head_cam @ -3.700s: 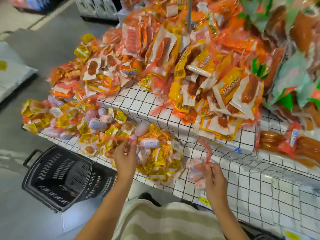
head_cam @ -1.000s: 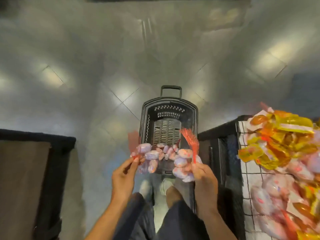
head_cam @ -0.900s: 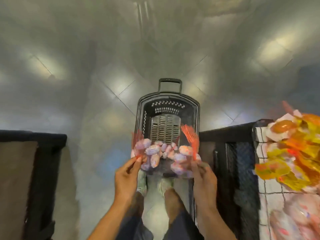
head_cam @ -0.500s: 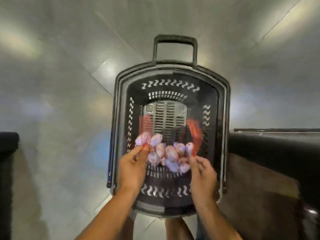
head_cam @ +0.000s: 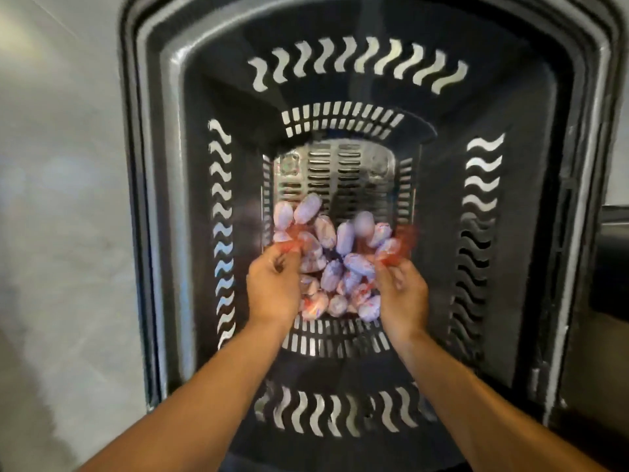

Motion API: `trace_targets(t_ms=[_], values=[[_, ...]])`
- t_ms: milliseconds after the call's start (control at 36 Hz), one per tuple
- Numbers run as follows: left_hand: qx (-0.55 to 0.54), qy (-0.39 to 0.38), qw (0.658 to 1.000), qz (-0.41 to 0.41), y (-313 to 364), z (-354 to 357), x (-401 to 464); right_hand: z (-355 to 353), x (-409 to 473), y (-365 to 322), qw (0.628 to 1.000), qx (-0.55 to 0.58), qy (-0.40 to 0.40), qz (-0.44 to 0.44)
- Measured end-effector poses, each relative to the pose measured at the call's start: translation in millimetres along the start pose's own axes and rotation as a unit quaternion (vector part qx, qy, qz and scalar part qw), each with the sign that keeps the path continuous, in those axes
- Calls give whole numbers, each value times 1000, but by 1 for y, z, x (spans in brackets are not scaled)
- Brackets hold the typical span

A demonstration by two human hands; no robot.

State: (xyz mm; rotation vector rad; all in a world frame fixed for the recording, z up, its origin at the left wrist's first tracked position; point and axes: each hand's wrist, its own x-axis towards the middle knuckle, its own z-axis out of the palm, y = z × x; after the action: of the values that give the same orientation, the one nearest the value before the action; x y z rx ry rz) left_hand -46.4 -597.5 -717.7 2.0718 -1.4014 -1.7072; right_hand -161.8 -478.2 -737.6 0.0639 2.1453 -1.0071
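Placing two bags into the basket is the step in hand, by my read.

At 9 o'clock is grey floor (head_cam: 61,233), nothing on it. The black slotted basket (head_cam: 143,233) fills the rest of the view, seen straight from above, with its rim running down the 9 o'clock side.

The left hand (head_cam: 272,287) enters from 7 o'clock, deep inside the basket. Its fingers are curled tight and pinch the red mesh neck of the left net bag (head_cam: 306,212). That bag's pale lilac wrapped pieces fan out toward 12 o'clock from the knuckles.

The right net bag (head_cam: 357,267) lies touching it at dead centre, the two heaps running together and blurred. The right hand (head_cam: 403,294) enters from 5 o'clock. Its fingers are bent and its thumb and fingertips nip that bag's red mesh top, which is smeared by motion.

Both bags sit over the near half of the basket bottom. The lowest pieces look to be on the slats, but I can't tell for sure.

A dark fixture (head_cam: 612,260) stands at 3 o'clock, outside the rim.

The next move calls for both pinches to loosen at once. The hands should then lift straight toward 6 o'clock so the mesh doesn't snag on fingers or slots.
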Motion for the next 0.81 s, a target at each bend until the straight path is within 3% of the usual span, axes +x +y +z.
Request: trace_targets(t_ms=[222, 444, 639, 806], values=[[93, -85, 992, 5, -8, -7, 3, 2, -11, 15, 992, -71, -98, 22], [169, -227, 959, -35, 33, -50, -48, -32, -58, -12, 966, -165, -160, 121], [315, -234, 915, 92, 115, -110, -110, -71, -131, -89, 959, -208, -180, 66], [368, -242, 880, 177, 187, -175, -187, -104, -213, -175, 963, -195, -187, 3]])
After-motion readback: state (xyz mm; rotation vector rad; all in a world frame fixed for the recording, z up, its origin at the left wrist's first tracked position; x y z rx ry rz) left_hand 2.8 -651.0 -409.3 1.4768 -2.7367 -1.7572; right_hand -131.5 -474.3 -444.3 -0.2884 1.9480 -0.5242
